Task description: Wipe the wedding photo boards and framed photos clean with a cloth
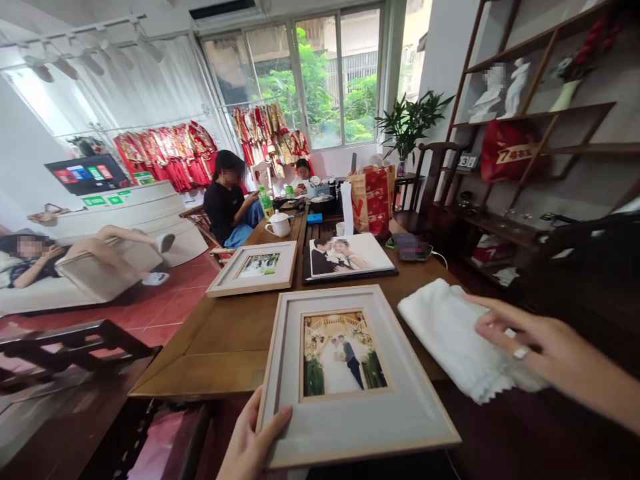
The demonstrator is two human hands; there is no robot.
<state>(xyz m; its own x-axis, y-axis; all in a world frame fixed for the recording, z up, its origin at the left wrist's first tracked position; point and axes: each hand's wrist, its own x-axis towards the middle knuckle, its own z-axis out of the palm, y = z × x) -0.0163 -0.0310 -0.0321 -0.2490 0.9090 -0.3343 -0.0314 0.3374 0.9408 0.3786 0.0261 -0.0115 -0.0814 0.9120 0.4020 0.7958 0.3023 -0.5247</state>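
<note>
My left hand (253,443) grips the near left corner of a large grey picture frame (345,370) holding a wedding photo; its thumb lies on the frame's front edge. The frame lies at the near end of a long wooden table (225,333). To its right a folded white cloth (457,337) rests on the table. My right hand (530,340), wearing a ring, lies on the cloth with fingers stretched out flat.
Farther along the table lie a smaller framed photo (255,267), a photo print on a dark board (350,257), a phone (413,248), a white teapot (279,225) and a red bag (373,197). A person sits at the far left side. Shelves stand on the right.
</note>
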